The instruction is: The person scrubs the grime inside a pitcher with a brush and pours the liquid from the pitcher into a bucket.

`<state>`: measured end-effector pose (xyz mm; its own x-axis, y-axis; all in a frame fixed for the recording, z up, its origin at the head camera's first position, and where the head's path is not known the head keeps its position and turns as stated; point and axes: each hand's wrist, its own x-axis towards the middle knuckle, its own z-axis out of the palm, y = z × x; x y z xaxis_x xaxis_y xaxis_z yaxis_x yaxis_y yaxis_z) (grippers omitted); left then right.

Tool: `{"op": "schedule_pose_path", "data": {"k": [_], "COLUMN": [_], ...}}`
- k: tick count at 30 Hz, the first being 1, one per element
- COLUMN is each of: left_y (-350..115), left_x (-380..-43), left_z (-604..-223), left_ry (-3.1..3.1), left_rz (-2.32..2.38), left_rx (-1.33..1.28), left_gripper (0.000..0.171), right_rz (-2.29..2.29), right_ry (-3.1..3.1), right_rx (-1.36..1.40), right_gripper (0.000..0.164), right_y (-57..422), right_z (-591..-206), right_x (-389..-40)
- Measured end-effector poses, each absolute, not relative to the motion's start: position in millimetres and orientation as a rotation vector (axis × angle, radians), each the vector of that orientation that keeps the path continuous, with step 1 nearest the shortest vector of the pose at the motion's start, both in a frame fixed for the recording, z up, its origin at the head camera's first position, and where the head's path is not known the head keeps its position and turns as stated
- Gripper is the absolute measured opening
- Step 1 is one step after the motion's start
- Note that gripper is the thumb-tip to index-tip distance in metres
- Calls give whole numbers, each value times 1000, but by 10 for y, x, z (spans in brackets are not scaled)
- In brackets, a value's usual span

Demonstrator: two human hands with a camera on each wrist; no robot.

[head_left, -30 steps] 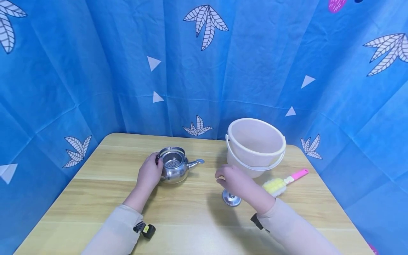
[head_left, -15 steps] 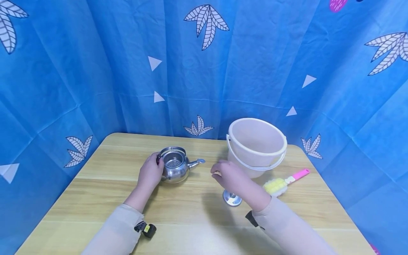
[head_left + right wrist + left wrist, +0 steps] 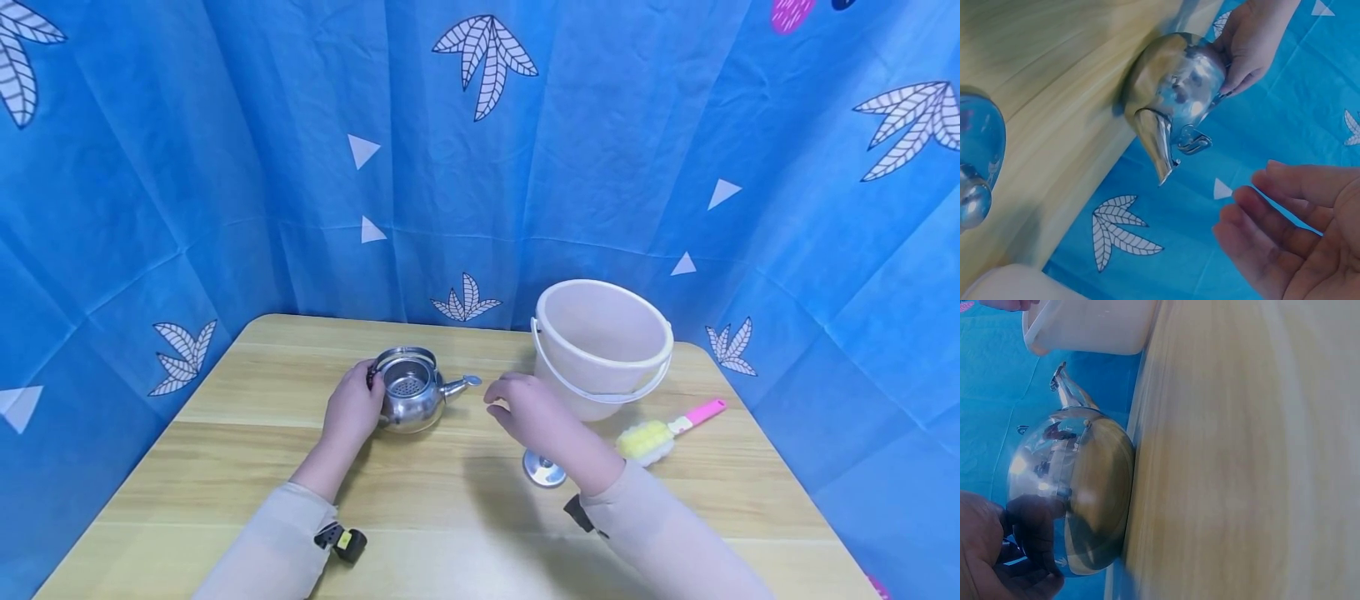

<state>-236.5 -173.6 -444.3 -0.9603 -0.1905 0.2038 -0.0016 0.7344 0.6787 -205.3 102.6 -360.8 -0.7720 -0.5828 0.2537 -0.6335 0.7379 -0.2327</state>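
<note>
A shiny steel teapot [image 3: 411,408] stands on the table with its top uncovered, a perforated strainer showing inside and its spout pointing right. My left hand [image 3: 356,406] grips it at the handle side; in the left wrist view, curled fingers [image 3: 1038,584] meet the reflective body. Over the table between teapot and bucket hovers my right hand [image 3: 534,410], fingers loosely bent around nothing. In the right wrist view those fingers [image 3: 1272,219] are spread a little, apart from the spout [image 3: 1159,140]. The round metal lid [image 3: 544,471] with its knob lies below the right hand, partly covered by it.
A white bucket [image 3: 600,354] with its handle hanging down stands just beyond the right hand. Beside it on the right lies a yellow sponge brush [image 3: 647,440] with a pink handle. Blue patterned curtain [image 3: 465,167] encloses the wooden table [image 3: 420,533] at back and sides.
My right hand has drifted left, away from over the lid and closer to the teapot's spout. The left hand and teapot have stayed in place.
</note>
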Motion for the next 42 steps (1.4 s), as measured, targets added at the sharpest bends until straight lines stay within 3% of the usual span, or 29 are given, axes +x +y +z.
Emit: {"op": "schedule_pose_path", "data": {"k": [42], "left_y": [-1754], "left_x": [-2373], "left_z": [-4482], "left_ry": [-2671], "left_rz": [-1045], "left_rx": [143], "left_gripper": [47], "right_rz": [613], "right_ry": [-2727], "right_rx": [966], "right_gripper": [14], "right_y": [653], "right_z": [-3637], "right_x": [-2070]}}
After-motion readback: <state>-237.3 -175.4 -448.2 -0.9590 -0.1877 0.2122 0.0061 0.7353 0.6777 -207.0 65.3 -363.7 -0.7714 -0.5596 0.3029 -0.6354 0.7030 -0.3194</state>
